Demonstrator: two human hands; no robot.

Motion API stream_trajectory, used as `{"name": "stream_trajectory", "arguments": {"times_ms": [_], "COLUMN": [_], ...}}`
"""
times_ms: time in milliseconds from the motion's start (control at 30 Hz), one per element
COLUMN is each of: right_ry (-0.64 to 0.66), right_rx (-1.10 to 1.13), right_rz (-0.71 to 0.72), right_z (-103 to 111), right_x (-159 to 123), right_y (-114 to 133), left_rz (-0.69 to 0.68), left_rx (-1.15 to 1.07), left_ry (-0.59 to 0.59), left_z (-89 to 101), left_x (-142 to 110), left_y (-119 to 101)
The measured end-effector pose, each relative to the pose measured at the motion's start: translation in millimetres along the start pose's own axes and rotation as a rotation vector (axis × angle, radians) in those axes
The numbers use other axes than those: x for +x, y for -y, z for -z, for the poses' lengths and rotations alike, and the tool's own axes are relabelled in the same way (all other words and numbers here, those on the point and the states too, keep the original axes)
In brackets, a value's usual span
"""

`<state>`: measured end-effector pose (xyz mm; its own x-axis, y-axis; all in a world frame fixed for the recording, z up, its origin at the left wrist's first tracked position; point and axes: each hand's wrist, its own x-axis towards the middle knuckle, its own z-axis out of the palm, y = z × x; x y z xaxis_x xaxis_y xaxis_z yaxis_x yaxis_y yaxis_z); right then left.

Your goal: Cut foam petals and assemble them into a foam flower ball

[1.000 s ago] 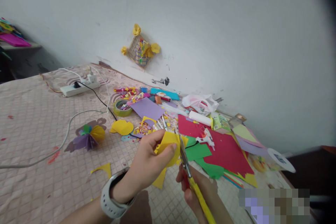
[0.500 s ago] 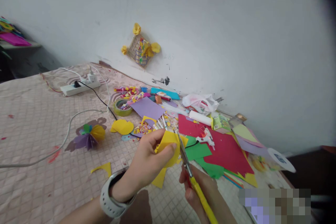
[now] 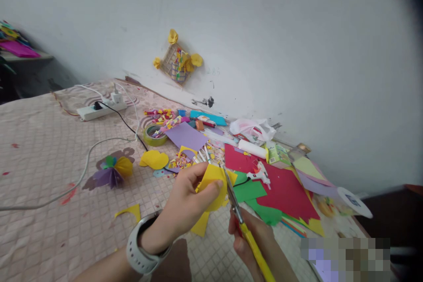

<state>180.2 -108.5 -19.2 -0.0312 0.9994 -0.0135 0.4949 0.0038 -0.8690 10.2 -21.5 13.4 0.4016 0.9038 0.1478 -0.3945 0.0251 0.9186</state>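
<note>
the left hand (image 3: 187, 200), with a white watch (image 3: 140, 244) on its wrist, is clenched on a piece of yellow paper (image 3: 213, 187), pinching it between the thumb and fingers and holding it up off the cover below. the right hand (image 3: 251, 244) is closed around the yellow handle of a pair of scissors (image 3: 244, 229), and their narrow steel blades rise to the paper's right edge. whether the blades are parted or closed is too hard to tell from this view.

a yellow offcut (image 3: 200, 224) lies just below the held paper, partly hidden by the left hand, and a smaller one (image 3: 129, 211) sits further left on the pink quilted cover (image 3: 42, 154). past the hands are a yellow cutout (image 3: 153, 160), a purple and yellow paper flower (image 3: 112, 172), and a scatter of paper scraps (image 3: 180, 162) beside a purple sheet (image 3: 185, 136). to the right, a green sheet (image 3: 247, 191) overlaps a red sheet (image 3: 284, 194), with a glue gun (image 3: 259, 174) lying on the red. a roll of tape (image 3: 154, 135) and a power strip (image 3: 99, 111) sit further back, and a plastic bag (image 3: 253, 128) rests near the white wall (image 3: 297, 39).
</note>
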Motion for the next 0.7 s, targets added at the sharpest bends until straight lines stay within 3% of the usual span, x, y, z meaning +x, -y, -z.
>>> {"name": "stream_trajectory", "arguments": {"times_ms": [500,700], "right_ry": [0.069,0.092], "right_rx": [0.027,-0.019], "right_rz": [-0.082,-0.035], "right_z": [4.3,9.3], "right_x": [0.0,-1.1], "right_y": [5.9,5.7], "left_rz": [0.028,0.058], "left_rx": [-0.102,-0.158], "left_ry": [0.031,0.054], "left_z": [0.5,1.1], "left_x": [-0.2,0.8], "left_y": [-1.0,-1.0]}}
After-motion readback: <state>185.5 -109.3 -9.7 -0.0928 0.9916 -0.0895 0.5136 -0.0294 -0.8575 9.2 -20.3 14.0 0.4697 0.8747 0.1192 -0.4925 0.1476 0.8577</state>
